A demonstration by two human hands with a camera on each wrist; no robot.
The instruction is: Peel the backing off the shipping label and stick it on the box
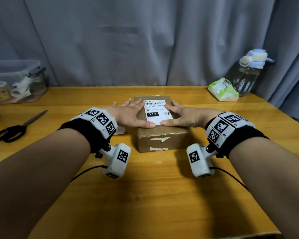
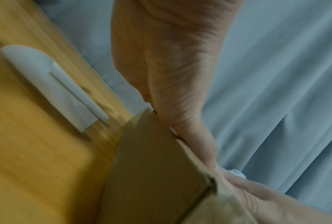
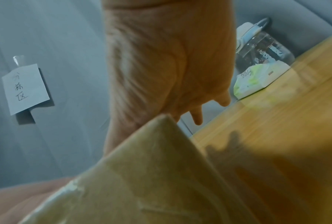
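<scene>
Head view | left hand (image 1: 128, 116), right hand (image 1: 185, 116) – flat, fingers apparently straight – pressing label (image 1: 156, 111) onto box (image 1: 162, 138)

I'm reading "010-010-L30-5…" under a barcode on the shipping label (image 1: 156, 110) lying between my hands, its end hidden by my right hand (image 1: 183, 116). A black block below is showing "010", beside a QR code. Tissue pack (image 1: 223, 89) beyond my right hand is showing "Free". Handwritten paper note (image 3: 25, 89) on the curtain: characters, unreadable to me.
</scene>
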